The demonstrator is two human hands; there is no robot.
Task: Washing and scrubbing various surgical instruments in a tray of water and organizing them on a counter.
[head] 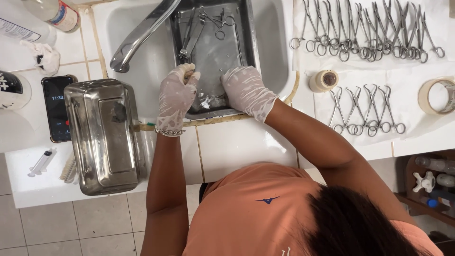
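Both of my hands wear thin white gloves and reach into a steel tray [248, 42] that sits in a white sink. My left hand [175, 95] is at the tray's near left edge, fingers curled round a small tan object that is mostly hidden. My right hand [246, 90] lies palm down over the tray's near part, and its fingertips dip out of sight. Several scissor-like steel instruments [208, 23] lie at the tray's far end, beyond both hands.
A chrome faucet [142, 33] slants over the sink's left side. On the left counter are a lidded steel box [104, 137], a phone [56, 106], a syringe [41, 162] and a brush [68, 170]. Forceps rows [369, 28] [367, 111] and tape rolls [323, 80] [438, 95] lie right.
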